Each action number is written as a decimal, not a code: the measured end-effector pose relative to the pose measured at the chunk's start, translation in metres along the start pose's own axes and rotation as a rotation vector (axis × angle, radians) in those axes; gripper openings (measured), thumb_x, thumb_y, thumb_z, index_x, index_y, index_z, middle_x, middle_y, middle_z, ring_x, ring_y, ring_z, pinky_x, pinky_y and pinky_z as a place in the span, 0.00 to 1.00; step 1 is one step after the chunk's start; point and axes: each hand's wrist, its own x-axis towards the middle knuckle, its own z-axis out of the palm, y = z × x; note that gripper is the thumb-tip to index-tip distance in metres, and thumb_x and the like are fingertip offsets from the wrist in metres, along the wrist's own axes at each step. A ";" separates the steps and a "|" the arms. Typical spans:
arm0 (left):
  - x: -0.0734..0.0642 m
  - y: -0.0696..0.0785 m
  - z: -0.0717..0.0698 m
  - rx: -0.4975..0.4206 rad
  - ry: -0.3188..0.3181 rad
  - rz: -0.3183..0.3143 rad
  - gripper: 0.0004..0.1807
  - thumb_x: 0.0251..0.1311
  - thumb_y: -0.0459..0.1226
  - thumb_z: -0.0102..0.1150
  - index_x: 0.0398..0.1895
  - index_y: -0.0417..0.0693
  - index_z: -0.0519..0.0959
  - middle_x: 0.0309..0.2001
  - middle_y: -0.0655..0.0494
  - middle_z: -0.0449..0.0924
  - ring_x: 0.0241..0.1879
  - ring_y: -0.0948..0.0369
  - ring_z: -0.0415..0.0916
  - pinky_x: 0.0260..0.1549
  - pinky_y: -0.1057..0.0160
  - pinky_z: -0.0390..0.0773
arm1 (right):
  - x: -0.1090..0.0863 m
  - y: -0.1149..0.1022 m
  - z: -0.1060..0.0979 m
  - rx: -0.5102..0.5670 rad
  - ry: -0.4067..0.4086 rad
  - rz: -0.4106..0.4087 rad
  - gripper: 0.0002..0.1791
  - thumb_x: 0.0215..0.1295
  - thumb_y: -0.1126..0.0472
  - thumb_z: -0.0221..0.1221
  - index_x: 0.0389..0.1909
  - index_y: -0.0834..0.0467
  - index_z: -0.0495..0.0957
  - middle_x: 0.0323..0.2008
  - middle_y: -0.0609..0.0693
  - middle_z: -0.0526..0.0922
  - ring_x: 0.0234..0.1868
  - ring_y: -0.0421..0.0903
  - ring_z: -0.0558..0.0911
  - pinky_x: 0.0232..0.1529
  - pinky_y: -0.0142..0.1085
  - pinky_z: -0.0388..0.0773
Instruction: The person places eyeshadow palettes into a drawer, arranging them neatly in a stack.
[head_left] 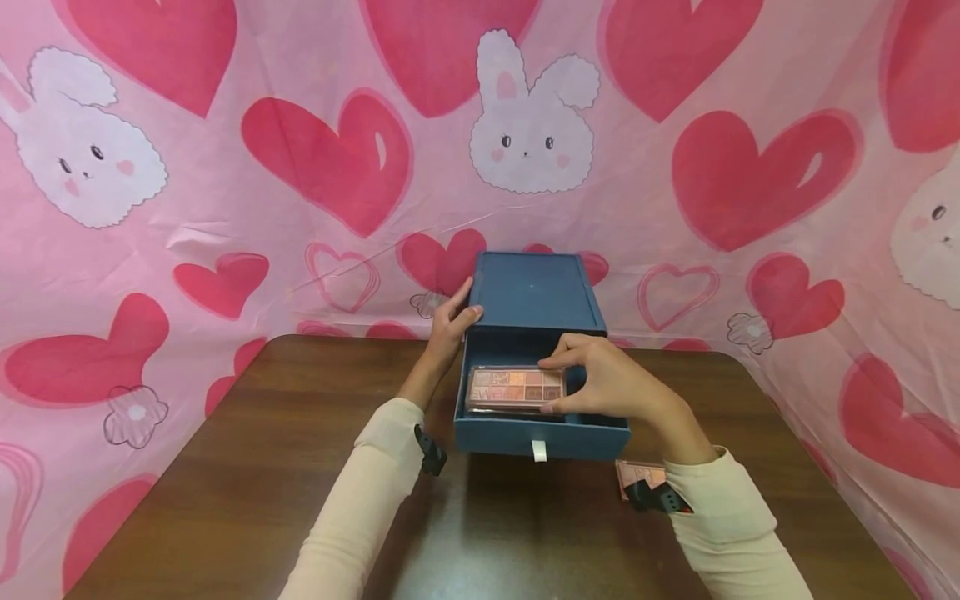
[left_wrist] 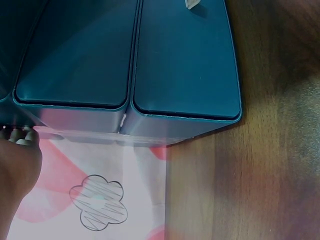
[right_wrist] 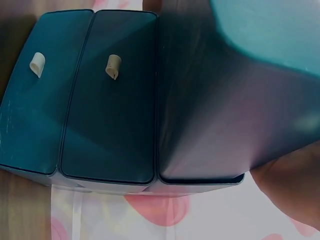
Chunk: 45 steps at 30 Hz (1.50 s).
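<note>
A blue drawer box stands on the table with its top drawer pulled out. Inside that drawer is an eyeshadow palette under a clear lid, showing pink, orange and brown pans. My right hand pinches the palette's right end, thumb at the near edge and fingers at the far edge. Against the box's upper left side rests my left hand, fingers along the side and thumb at the top edge. In the left wrist view only part of the left hand shows, beside the box.
Below the pulled-out drawer, two closed drawers carry cream pull tabs. A second palette lies on the wooden table, partly hidden by the right wrist strap. A pink cloth with hearts and rabbits hangs behind.
</note>
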 end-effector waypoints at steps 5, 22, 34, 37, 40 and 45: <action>0.000 -0.001 0.000 0.013 0.015 0.022 0.39 0.59 0.35 0.52 0.76 0.34 0.60 0.67 0.26 0.70 0.49 0.73 0.76 0.58 0.77 0.71 | -0.001 0.001 -0.001 -0.030 -0.004 -0.011 0.32 0.46 0.48 0.79 0.54 0.56 0.86 0.38 0.41 0.81 0.40 0.40 0.75 0.38 0.32 0.77; -0.002 -0.003 -0.003 0.066 0.032 0.020 0.37 0.60 0.36 0.50 0.76 0.36 0.61 0.59 0.21 0.74 0.41 0.78 0.77 0.54 0.78 0.73 | 0.000 0.000 0.004 -0.220 -0.010 0.016 0.35 0.49 0.44 0.77 0.57 0.56 0.85 0.50 0.49 0.84 0.53 0.48 0.80 0.54 0.49 0.83; -0.002 -0.005 -0.001 0.019 0.050 0.014 0.37 0.58 0.34 0.52 0.75 0.35 0.63 0.45 0.34 0.84 0.39 0.76 0.78 0.48 0.77 0.76 | -0.021 0.010 0.000 -0.042 0.148 -0.004 0.27 0.59 0.57 0.71 0.60 0.62 0.82 0.61 0.57 0.83 0.63 0.59 0.78 0.57 0.55 0.81; -0.002 -0.003 -0.001 0.032 0.051 0.013 0.37 0.58 0.35 0.52 0.75 0.36 0.63 0.47 0.33 0.84 0.40 0.75 0.78 0.49 0.77 0.75 | -0.030 0.014 0.000 0.011 0.221 -0.003 0.27 0.61 0.60 0.70 0.62 0.62 0.80 0.67 0.59 0.78 0.65 0.61 0.76 0.49 0.50 0.84; -0.001 -0.002 -0.001 0.051 0.047 0.013 0.37 0.59 0.35 0.52 0.75 0.37 0.64 0.49 0.29 0.83 0.40 0.75 0.78 0.51 0.77 0.75 | -0.040 0.021 0.002 0.039 0.320 -0.014 0.27 0.60 0.64 0.69 0.62 0.62 0.80 0.70 0.59 0.75 0.68 0.60 0.74 0.53 0.45 0.84; -0.001 -0.001 0.000 0.045 0.041 0.011 0.37 0.59 0.35 0.52 0.75 0.37 0.63 0.47 0.29 0.83 0.39 0.76 0.78 0.50 0.77 0.75 | -0.058 0.037 0.010 0.142 0.499 -0.037 0.21 0.59 0.72 0.67 0.55 0.65 0.83 0.63 0.58 0.81 0.69 0.38 0.74 0.68 0.23 0.67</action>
